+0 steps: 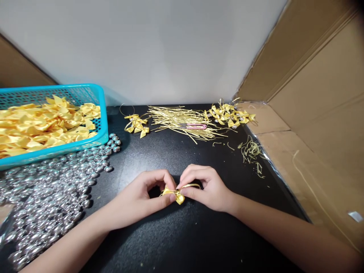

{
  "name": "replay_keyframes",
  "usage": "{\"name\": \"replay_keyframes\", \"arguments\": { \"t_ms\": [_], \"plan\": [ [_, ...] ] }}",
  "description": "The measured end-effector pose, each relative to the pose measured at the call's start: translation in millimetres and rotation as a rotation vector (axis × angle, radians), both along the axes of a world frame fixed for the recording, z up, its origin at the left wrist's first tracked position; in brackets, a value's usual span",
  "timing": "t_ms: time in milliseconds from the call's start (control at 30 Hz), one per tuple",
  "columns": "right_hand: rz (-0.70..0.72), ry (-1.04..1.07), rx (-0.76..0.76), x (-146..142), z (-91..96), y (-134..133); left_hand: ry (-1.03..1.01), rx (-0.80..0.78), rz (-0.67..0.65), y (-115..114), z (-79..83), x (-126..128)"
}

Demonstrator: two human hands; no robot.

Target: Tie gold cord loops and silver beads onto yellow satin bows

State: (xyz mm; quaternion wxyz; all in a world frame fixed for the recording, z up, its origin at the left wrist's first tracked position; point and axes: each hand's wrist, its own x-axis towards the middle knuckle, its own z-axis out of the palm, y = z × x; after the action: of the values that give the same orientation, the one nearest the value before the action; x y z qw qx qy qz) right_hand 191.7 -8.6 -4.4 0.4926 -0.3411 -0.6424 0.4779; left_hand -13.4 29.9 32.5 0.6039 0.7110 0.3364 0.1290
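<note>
L grip (138,199) pinches a small yellow bow (179,198), thumb tip on its near face, index finger curled over its far side; other fingers mostly hidden. R grip (214,189) is pressed together too, thumb & index pinching a thin gold tie (193,185) right at the bow's R/far edge; the tie loops out a bit to the R, over the palm side. So the bow sits b/w both sets of fingertips, directly at the L thumb tip, just above the black table (127,242) or touching it, can't tell which.

Farther out: pile of straight gold strips (167,116) at far ctr, w/ a pink-handled cutter (196,126) lying on top. Just L of it, a small clump of bows (137,125); R of it, a bigger heap of bows w/ silvery beads (227,113). Nearer on the R, tangled offcuts (250,149) by the table edge. Far L, blue basket (57,149) w/ lots of loose yellow bows (51,123); silver beads (54,193) spread along its near side, toward the L forearm.
</note>
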Motion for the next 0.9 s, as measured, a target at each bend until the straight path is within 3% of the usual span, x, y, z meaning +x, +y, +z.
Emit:
{"name": "replay_keyframes", "arguments": {
  "t_ms": [133,233,367,533,900],
  "plan": [
    [0.017,0.159,-0.152,1.7,-0.9,3.4,0.09,0.168,-0.023,3.5,1.2,-2.8],
    [0.031,0.41,-0.385,2.1,2.4,9.0,0.165,0.313,-0.041,6.4,-1.0,-6.2],
    [0.143,0.688,-0.626,2.3,11.1,14.7,0.181,0.351,-0.063,7.8,-6.0,-7.7],
    [0.261,0.726,-0.664,2.0,14.9,12.3,0.157,0.335,-0.029,7.8,-9.4,-6.6],
    [0.158,0.608,-0.659,1.1,7.0,8.8,0.002,0.256,0.162,7.6,-15.3,-6.2]
  ]
}}
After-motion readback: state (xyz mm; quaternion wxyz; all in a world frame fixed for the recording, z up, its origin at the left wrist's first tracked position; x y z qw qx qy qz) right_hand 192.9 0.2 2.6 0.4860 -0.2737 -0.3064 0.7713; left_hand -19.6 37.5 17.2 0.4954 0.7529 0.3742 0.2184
